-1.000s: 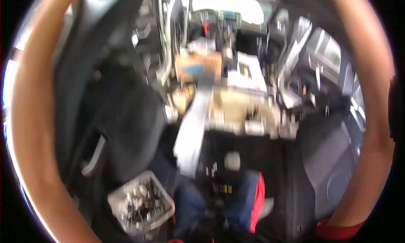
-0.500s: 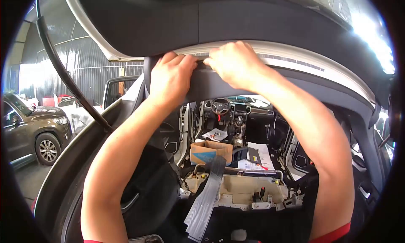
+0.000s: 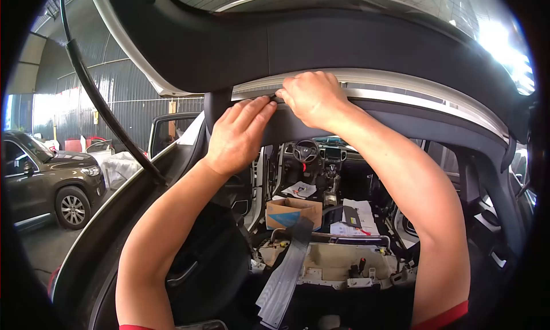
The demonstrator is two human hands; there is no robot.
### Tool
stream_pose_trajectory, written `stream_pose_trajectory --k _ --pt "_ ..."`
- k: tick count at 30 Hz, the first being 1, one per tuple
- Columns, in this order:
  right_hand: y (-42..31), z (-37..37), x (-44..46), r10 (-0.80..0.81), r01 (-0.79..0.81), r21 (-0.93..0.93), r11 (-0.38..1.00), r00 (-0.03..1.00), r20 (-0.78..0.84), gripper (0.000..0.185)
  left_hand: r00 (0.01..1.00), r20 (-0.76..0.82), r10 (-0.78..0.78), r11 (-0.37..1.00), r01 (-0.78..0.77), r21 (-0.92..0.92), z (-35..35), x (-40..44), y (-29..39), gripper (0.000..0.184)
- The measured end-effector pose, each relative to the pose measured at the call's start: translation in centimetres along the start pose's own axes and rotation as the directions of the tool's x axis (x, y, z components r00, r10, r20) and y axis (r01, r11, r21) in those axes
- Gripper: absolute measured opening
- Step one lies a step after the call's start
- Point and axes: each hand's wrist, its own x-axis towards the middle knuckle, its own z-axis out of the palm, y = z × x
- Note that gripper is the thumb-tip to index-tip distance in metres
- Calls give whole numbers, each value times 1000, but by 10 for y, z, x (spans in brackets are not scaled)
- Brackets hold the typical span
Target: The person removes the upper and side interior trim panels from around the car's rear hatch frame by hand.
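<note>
1. Beneath the raised tailgate (image 3: 326, 40) ran the dark roof trim (image 3: 289, 126), one length, set crosswise; the other entries were placed from it.
2. Left hand (image 3: 238, 134), mine: at the trim's upper edge, toward its left end. Fingers lay together, slightly bent, tips at the edge. My thumb was hidden, and I could not tell whether I gripped the edge or only pressed it.
3. Right hand (image 3: 314, 98), mine: just beside the left, at the same edge. Fingers were curled in, nearly closed; I could not tell what, if anything, they pinched.
4. White metal edge (image 3: 381, 94), one: sat just above the trim.
5. Black strut (image 3: 103, 106), one: slanted down, left of the trim.
6. Steering wheel (image 3: 305, 151), one: showed below and beyond the trim.
7. Cardboard box (image 3: 295, 213), one, open-topped: stood below the trim.
8. White papers (image 3: 369, 222), with a dark flat piece (image 3: 350, 216) on them: lay below the trim.
9. Long grey panel (image 3: 285, 278), one: lay aslant, below the trim.
10. Brown car (image 3: 54, 175), one: stood outside, well apart from the trim, leftward.
</note>
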Motion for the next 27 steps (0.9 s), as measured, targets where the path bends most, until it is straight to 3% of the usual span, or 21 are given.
stream_pose_trajectory --k 3,8,14,19,20,23,25,26,27 --pt "0 2 1 4 -4 16 1000 1000 1 35 991 112 69 994 -77 72 -3 -12 9 45" --pt "0 1 -3 -18 18 11 1000 1000 9 33 998 69 -7 999 4 41 8 -14 18 51" --pt "6 10 -4 -98 106 59 993 988 -119 32 990 121 -75 995 83 -57 0 -7 19 54" --pt "4 -1 -2 -99 99 -27 995 995 -31 30 978 116 -174 982 181 -49 5 -11 25 62" --pt "7 0 -1 -92 92 -25 995 995 -28 30 965 107 -240 968 246 -53 7 -10 31 61" --pt "5 4 1 -112 111 -43 993 993 -21 29 968 49 -246 969 247 -27 11 -7 35 58" --pt "6 13 -1 -140 140 -11 990 978 -154 29 919 66 -389 916 393 -81 7 4 28 52" --pt "8 13 0 -186 178 -68 982 969 -163 30 922 -12 -387 922 386 -36 4 15 32 47" --pt "10 12 -1 -192 192 -11 981 971 -140 31 926 -43 -376 927 375 -21 4 24 31 40"
